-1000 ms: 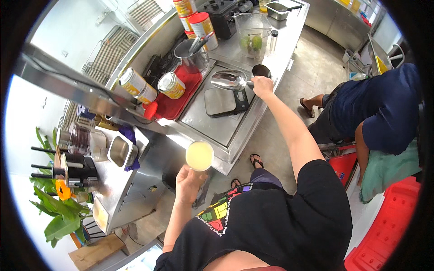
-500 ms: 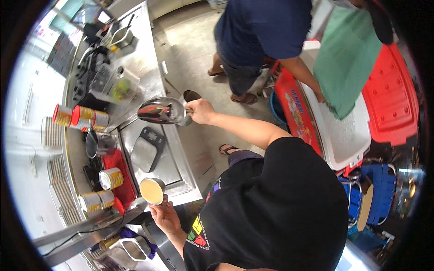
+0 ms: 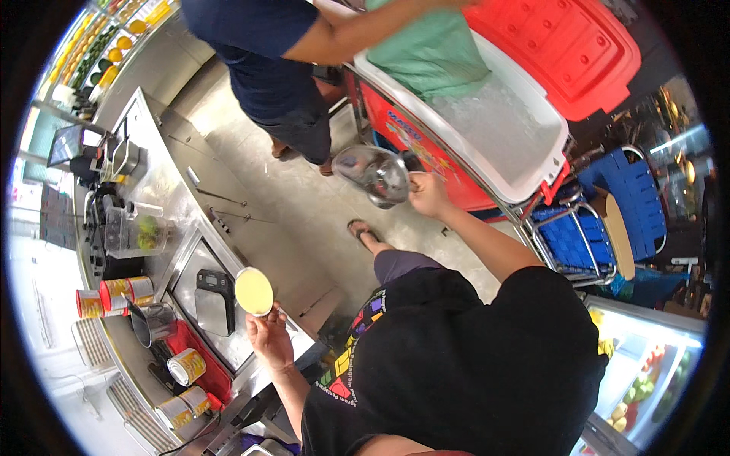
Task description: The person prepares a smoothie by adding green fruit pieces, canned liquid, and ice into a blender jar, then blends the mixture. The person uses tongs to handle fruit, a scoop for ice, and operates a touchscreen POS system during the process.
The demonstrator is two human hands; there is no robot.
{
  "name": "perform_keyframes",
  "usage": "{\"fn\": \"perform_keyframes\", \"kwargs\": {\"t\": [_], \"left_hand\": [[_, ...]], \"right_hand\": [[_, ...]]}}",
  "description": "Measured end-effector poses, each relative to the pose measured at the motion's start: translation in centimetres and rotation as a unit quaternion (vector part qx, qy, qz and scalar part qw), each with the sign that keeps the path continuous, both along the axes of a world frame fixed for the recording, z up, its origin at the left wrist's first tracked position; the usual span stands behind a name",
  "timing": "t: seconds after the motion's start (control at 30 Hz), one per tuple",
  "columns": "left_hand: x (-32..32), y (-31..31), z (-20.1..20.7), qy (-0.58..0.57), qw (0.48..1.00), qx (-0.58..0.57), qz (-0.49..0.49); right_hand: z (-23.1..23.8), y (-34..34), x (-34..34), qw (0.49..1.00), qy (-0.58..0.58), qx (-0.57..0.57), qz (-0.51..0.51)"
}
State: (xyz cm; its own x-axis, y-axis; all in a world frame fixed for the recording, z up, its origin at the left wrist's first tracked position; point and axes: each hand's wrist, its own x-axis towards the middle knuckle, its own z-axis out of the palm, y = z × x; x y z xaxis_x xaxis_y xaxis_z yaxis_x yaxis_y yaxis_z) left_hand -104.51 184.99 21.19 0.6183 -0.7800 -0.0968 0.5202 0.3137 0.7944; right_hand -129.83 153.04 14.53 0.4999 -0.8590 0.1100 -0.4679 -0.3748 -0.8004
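Shiny scoop [image 3: 374, 173], extending left from right fingers [image 3: 419, 197] grasping its end, yellow-filled cup [image 3: 261, 312], grasped by left fingers [image 3: 258, 330]

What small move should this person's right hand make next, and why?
Perhaps the right hand should ease the shiny rounded scoop toward the open red-and-white cooler: the scoop looks empty and hangs outside the cooler, which holds what looks like pale crushed ice.

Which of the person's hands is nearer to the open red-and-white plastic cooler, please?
Right. The right hand is close beside the cooler; the left hand is farther away, by the shiny steel counter.
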Motion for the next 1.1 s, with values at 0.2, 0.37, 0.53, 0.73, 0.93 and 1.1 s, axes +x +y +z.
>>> {"fn": "perform_keyframes", "kwargs": {"t": [0.2,0.37,0.53,0.73,0.93,1.1], "left_hand": [[-2.0,-4.3,0.3,0.020,0.997,0.014,-0.074],[-3.2,-8.6,1.2,0.020,0.992,0.014,-0.121],[-4.4,-13.3,1.6,0.026,0.990,0.021,-0.137],[-5.8,-18.2,1.9,0.015,0.986,0.023,-0.165],[-7.1,-22.0,2.7,0.018,0.987,0.038,-0.157],[-7.7,-23.1,2.8,0.004,0.987,0.016,-0.159]], "right_hand": [[0.8,-0.4,-10.2,0.970,-0.002,0.095,-0.222],[-0.6,-7.6,-19.1,0.915,-0.193,-0.015,-0.354],[2.3,-13.5,-24.0,0.880,-0.130,-0.004,-0.457],[-2.7,-17.0,-30.8,0.874,0.068,0.301,-0.376],[-3.5,-19.1,-31.8,0.822,0.394,0.140,-0.386],[-3.0,-24.1,-31.4,0.884,0.392,0.182,-0.180]]}}
